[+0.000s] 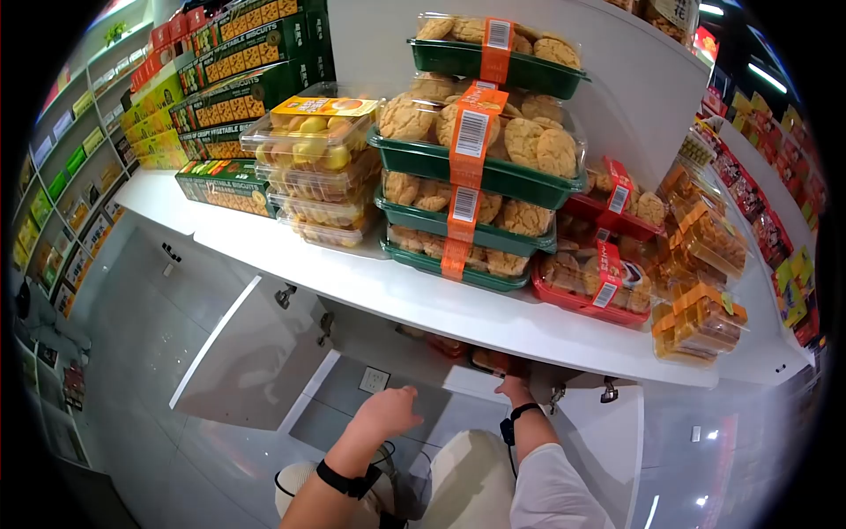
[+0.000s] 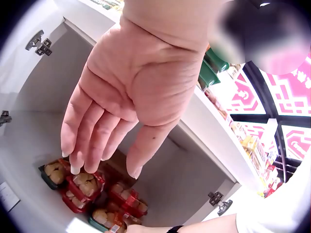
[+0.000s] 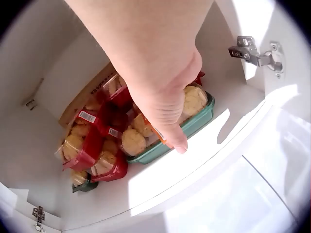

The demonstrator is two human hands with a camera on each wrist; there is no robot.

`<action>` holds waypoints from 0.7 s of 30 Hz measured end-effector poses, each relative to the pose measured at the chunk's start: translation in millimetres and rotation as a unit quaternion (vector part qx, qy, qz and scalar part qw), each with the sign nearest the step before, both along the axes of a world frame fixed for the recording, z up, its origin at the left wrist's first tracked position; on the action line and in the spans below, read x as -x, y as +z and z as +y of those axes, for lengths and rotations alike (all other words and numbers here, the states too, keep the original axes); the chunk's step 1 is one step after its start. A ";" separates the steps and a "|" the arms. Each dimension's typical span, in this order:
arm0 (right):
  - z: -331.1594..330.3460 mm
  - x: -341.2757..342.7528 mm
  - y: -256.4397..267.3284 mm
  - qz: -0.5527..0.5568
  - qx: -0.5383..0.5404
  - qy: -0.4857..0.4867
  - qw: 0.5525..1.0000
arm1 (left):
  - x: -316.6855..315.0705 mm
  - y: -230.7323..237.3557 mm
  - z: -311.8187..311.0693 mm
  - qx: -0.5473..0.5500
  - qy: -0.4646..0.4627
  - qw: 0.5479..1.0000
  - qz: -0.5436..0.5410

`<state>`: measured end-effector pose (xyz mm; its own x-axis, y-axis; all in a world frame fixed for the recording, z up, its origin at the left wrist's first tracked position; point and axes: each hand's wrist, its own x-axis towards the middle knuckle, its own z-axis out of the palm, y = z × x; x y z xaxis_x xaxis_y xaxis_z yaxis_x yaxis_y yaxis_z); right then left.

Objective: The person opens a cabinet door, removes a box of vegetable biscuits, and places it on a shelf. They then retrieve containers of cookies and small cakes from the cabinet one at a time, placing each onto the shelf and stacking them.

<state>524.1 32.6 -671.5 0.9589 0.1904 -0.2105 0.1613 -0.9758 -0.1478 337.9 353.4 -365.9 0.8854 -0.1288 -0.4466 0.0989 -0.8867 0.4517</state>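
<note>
Inside the low cabinet lies a clear-lidded green tray of cookies (image 3: 198, 120), with an orange band across it. My right hand (image 3: 163, 92) grips it from above, thumb over the front rim; the other fingers are hidden behind the hand. In the head view, the right hand (image 1: 515, 386) reaches under the counter. My left hand (image 2: 133, 92) hangs in front of the cabinet opening, palm showing, fingers loosely bent and holding nothing. Red trays of cookies (image 2: 85, 186) sit stacked beside the green one, with a smaller dark green tray (image 3: 85, 182) at the end.
Two cabinet doors (image 1: 256, 361) stand swung outward on metal hinges (image 3: 257, 56). Above, the white counter (image 1: 423, 291) bears stacked green cookie trays (image 1: 476, 159), red trays (image 1: 590, 273), clear boxes (image 1: 317, 176) and biscuit cartons (image 1: 233, 115). A wall socket (image 1: 374, 380) shows below.
</note>
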 end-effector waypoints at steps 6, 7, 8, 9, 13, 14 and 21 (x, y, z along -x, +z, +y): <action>1.0 -9.9 -28.5 0.081 0.112 -0.037 0.990 | 6.0 -7.1 -0.6 -0.011 -0.022 1.000 -0.007; 0.4 -15.1 -43.8 0.082 0.107 -0.039 0.990 | 5.7 -10.8 -0.8 -0.016 -0.025 1.000 -0.007; -4.1 -22.6 -70.5 0.002 0.086 -0.046 0.995 | 6.8 -15.9 -1.9 -0.027 -0.019 0.999 -0.017; -6.6 -23.1 -89.9 -0.076 0.066 -0.053 0.994 | 8.3 -19.7 -3.1 -0.038 -0.014 0.999 -0.025; 3.8 -8.5 -57.1 0.078 0.076 -0.105 0.988 | 6.2 -13.4 -11.5 -0.043 -0.043 0.998 0.006; -1.0 -11.9 -48.8 0.145 0.050 -0.105 0.983 | 6.0 -11.2 -13.1 -0.015 -0.040 0.999 0.024; -9.4 20.0 -29.6 0.092 0.046 -0.106 0.989 | 6.7 -22.6 -18.9 0.007 -0.047 0.999 0.028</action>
<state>504.1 23.2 -701.0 0.9191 -0.0383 -0.3922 -0.0691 -0.9955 -0.0647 331.2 334.4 -388.4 0.8431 -0.2162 -0.4924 0.0418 -0.8864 0.4609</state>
